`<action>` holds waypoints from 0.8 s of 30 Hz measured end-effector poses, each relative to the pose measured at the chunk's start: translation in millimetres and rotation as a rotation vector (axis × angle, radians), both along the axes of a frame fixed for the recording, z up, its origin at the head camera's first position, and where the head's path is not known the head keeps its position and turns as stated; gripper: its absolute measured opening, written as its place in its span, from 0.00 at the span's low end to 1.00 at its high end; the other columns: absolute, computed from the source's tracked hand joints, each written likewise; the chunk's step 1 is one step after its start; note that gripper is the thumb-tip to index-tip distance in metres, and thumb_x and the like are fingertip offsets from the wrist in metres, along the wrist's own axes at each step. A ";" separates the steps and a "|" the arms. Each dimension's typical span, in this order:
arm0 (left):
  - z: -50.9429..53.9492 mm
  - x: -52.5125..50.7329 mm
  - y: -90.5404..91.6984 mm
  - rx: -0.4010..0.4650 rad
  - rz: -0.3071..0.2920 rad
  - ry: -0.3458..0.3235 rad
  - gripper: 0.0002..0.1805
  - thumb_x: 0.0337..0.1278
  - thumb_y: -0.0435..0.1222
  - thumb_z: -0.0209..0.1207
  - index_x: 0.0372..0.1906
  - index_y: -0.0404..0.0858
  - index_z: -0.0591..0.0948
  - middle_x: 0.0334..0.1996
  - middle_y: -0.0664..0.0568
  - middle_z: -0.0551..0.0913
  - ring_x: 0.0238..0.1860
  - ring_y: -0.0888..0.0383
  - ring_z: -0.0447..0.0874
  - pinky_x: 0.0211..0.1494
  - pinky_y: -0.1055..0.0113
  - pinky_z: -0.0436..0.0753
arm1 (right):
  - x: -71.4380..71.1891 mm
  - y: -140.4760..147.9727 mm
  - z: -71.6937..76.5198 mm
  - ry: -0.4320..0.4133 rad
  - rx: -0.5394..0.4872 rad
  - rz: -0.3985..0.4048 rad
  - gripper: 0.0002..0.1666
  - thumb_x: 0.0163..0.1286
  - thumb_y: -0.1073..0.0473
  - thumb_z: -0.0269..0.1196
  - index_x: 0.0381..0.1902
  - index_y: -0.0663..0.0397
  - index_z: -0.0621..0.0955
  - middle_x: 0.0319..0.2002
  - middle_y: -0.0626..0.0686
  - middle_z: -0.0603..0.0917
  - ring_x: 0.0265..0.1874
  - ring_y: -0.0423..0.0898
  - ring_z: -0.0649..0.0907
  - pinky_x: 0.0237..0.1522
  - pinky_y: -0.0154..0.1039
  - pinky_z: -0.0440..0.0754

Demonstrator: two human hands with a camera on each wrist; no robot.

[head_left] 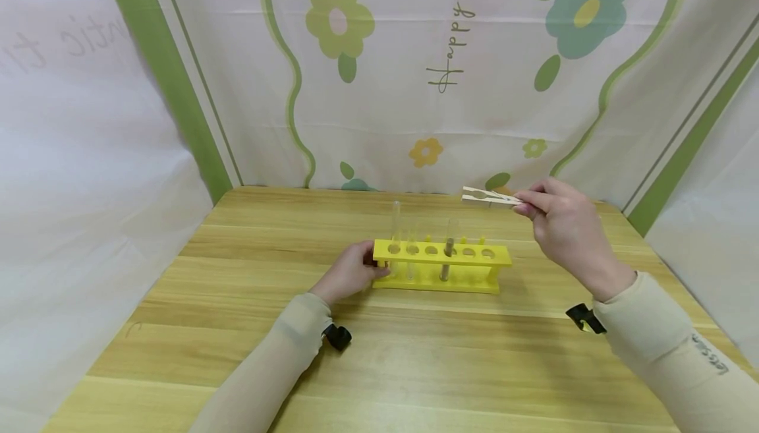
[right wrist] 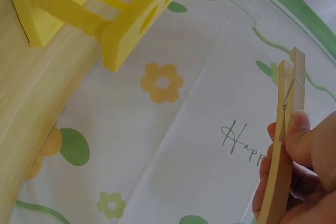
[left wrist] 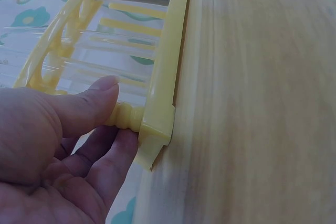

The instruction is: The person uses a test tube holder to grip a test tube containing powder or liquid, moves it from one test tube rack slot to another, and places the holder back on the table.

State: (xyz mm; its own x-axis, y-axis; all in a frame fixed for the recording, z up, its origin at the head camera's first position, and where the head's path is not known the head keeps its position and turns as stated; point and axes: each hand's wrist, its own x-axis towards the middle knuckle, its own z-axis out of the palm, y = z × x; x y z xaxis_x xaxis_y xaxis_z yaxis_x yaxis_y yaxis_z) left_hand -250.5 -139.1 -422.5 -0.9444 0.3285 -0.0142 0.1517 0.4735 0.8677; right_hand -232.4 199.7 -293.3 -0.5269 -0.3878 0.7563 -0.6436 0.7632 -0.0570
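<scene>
A yellow test tube rack stands upright on the wooden table. My left hand grips the post at its left end, thumb and fingers around it. Two clear test tubes stand in the left holes, the leftmost tube rising higher than its neighbour. Farther right, another tube contains something dark, grey-brown. To the rack's upper right, my right hand pinches a wooden test tube holder with a metal spring. Its tips point left above the rack, and no tube is between them.
The wooden table runs back to a white cloth backdrop printed with flowers and lettering. White cloth also hangs on the left and right sides. A black strap device sits at the left wrist.
</scene>
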 end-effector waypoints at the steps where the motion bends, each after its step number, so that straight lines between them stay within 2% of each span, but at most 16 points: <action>1: -0.2 -0.2 -0.1 -0.002 0.001 0.000 0.13 0.62 0.34 0.66 0.51 0.43 0.80 0.40 0.55 0.82 0.40 0.55 0.79 0.46 0.63 0.81 | -0.2 1.4 0.5 -0.001 0.002 -0.004 0.09 0.56 0.74 0.72 0.36 0.72 0.87 0.29 0.58 0.80 0.24 0.53 0.78 0.25 0.46 0.75; 12: -1.3 -0.7 0.0 -0.011 0.005 0.009 0.13 0.61 0.35 0.67 0.50 0.44 0.80 0.40 0.56 0.82 0.40 0.56 0.79 0.46 0.63 0.81 | -1.1 20.0 1.5 -0.131 0.001 -0.103 0.12 0.59 0.66 0.73 0.38 0.70 0.86 0.29 0.58 0.79 0.23 0.49 0.72 0.24 0.44 0.69; 18: -1.4 -0.9 0.0 -0.017 0.008 0.010 0.13 0.61 0.35 0.67 0.50 0.44 0.80 0.40 0.56 0.82 0.41 0.56 0.79 0.46 0.62 0.81 | -4.6 33.8 -1.8 -0.205 0.026 -0.163 0.13 0.64 0.61 0.71 0.41 0.67 0.87 0.29 0.54 0.79 0.23 0.47 0.71 0.24 0.42 0.67; 24: -3.2 -2.1 -0.3 -0.021 0.011 0.009 0.14 0.61 0.35 0.67 0.51 0.45 0.80 0.41 0.57 0.82 0.42 0.57 0.80 0.48 0.63 0.81 | -9.1 50.6 -4.0 -0.341 0.044 -0.235 0.15 0.69 0.56 0.66 0.41 0.65 0.87 0.31 0.56 0.83 0.26 0.51 0.77 0.25 0.46 0.71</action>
State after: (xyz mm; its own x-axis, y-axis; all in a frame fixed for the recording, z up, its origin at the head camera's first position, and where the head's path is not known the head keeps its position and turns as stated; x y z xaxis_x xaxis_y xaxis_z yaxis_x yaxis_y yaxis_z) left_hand -252.6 -139.4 -425.7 -0.9479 0.3182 -0.0123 0.1545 0.4934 0.8560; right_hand -241.4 250.3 -297.3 -0.8222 -0.2556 0.5086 -0.4018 0.8936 -0.2003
